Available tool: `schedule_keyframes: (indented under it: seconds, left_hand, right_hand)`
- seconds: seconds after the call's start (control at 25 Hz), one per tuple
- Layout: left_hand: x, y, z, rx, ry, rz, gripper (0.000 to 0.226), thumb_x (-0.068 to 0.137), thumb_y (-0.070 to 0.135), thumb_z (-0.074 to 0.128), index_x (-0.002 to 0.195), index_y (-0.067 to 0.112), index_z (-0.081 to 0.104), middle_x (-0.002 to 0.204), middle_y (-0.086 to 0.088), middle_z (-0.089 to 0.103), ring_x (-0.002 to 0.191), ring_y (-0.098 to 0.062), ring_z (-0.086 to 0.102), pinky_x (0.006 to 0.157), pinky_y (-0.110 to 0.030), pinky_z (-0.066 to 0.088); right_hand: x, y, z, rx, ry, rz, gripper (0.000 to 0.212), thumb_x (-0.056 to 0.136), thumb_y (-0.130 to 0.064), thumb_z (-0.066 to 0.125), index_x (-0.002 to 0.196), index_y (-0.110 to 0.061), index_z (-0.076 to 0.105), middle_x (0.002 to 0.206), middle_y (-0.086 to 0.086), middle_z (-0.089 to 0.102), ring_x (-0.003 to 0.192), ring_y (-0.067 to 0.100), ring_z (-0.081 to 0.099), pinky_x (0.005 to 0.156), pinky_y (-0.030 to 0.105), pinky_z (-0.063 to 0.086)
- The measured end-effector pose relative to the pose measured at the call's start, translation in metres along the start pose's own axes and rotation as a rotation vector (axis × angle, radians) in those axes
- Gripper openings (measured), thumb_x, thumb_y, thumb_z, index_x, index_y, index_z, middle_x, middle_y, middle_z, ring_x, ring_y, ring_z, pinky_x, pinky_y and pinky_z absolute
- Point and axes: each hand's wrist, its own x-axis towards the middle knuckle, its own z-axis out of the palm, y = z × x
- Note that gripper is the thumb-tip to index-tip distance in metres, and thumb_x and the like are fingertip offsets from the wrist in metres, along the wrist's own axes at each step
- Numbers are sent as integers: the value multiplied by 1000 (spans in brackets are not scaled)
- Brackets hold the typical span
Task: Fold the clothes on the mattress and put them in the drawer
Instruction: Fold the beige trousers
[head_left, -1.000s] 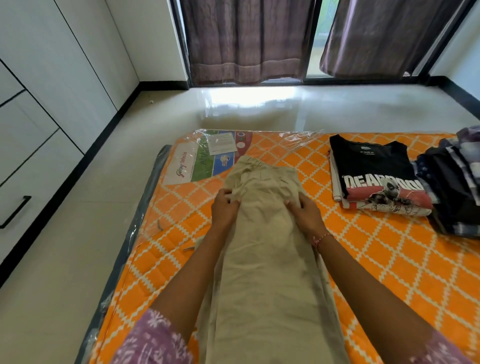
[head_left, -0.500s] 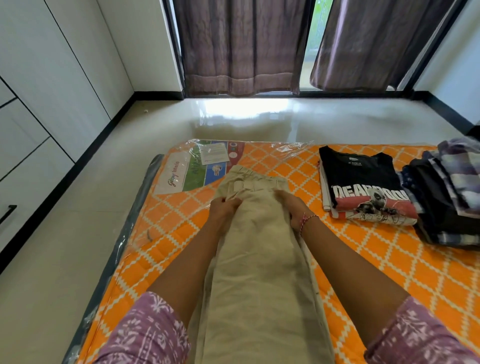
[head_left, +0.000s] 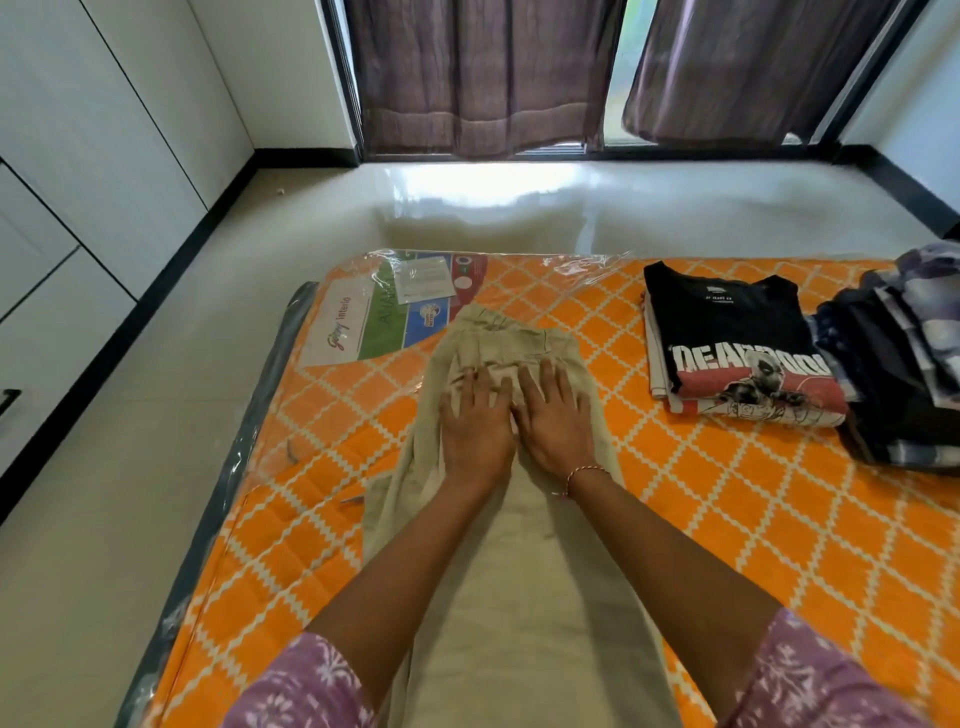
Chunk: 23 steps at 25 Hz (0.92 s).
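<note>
While 0.5 s ago they gripped its edges, both hands, left hand (head_left: 475, 431) and right hand (head_left: 556, 421), now press flat, fingers straight, holding nothing, on beige trousers (head_left: 519, 571); black T-shirt (head_left: 737, 348) at 2 o'clock; smoothing precedes folding.

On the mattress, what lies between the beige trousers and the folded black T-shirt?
In the head view, nothing lies between the beige trousers and the folded black T-shirt: only bare orange patterned mattress under its clear plastic.
</note>
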Motion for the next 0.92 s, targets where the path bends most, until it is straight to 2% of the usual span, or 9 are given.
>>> schedule_keyframes:
  seconds: [0.12,0.24,0.32,0.48,0.64,0.72,0.8,0.88,0.92]
  left_hand:
    - [-39,-7,11,187,-120,87,56,101,30,27,153,24,5,160,-10,-1,148,-24,-2,115,-52,2]
    - [-105,-5,11,236,-23,158,52,92,33,44,143,21,41,151,-12,35,141,-26,30,111,-52,26]
    - [-149,-16,13,168,-34,150,54,87,43,58,136,21,52,145,-10,45,136,-27,40,107,-52,33]
    - [-216,-54,14,86,-186,201,69,93,57,38,150,24,20,158,-9,9,147,-28,8,117,-46,1]
    - [-268,-61,-4,286,-234,428,94,76,80,23,145,18,38,151,-19,32,137,-39,32,111,-48,12]
    - [-271,-64,-11,319,-332,461,86,85,70,30,152,17,16,156,-23,13,143,-42,15,115,-51,5]
    - [-268,-60,-24,318,-497,383,69,97,49,32,153,17,5,158,-22,3,146,-36,8,117,-43,8]
    - [-255,-50,-43,203,-559,313,54,100,30,36,149,11,25,153,-20,26,139,-33,30,110,-37,26]
    - [-247,-45,-56,63,-600,244,45,99,21,40,141,5,41,141,-22,44,127,-33,44,101,-35,35]
  right_hand:
    - [-23,11,-3,-132,-67,1,58,102,-44,26,152,-30,-1,160,7,-12,147,25,-10,115,52,2]
    - [-82,10,10,-156,-44,-84,58,101,-45,27,152,-30,3,160,7,-11,147,23,-12,115,50,-1]
    - [-138,18,24,-205,-88,-89,60,99,-51,26,152,-33,5,160,5,-9,148,22,-10,115,50,-3]
    - [-198,30,17,-232,-150,4,65,96,-59,24,152,-34,2,160,5,-10,148,19,-10,114,53,2]
    - [-258,35,15,-253,-279,-146,91,82,-78,22,151,-28,-10,157,6,-21,145,19,-21,113,51,-14]
    - [-277,44,10,-324,-340,-278,100,79,-79,30,149,-23,-14,155,7,-23,144,22,-21,111,45,-22]
    - [-284,45,-1,-359,-363,-355,86,89,-59,42,152,-21,-3,160,7,-8,148,21,-3,117,38,-10]
    - [-279,33,-20,-273,-342,-269,56,96,-39,44,148,-22,31,155,6,29,140,21,31,111,32,24]
    - [-273,24,-33,-201,-333,-226,40,96,-33,45,132,-18,52,141,10,50,126,24,48,94,32,38]
